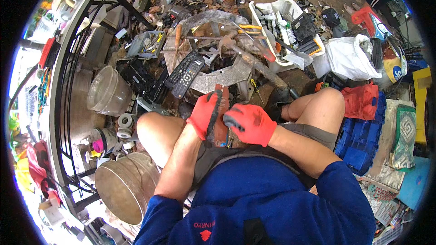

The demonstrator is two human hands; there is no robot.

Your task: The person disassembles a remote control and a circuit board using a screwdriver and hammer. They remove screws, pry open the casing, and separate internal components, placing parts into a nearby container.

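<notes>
Metal bucket (pixel 125 186) near left knee; remote controls (pixel 185 73) ahead amid scrap. Left hand (pixel 204 113) grips brown circuit board (pixel 221 127) at left edge, above lap between knees; right hand (pixel 250 123) clamps right edge. Blue crate (pixel 361 138) just beside right thigh; little free room

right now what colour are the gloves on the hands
Red-orange with dark grey fingertips, on both the left hand and right hand; the head view shows it best.

Head-worn fisheye view, straight down, close over lap and cluttered floor
</notes>
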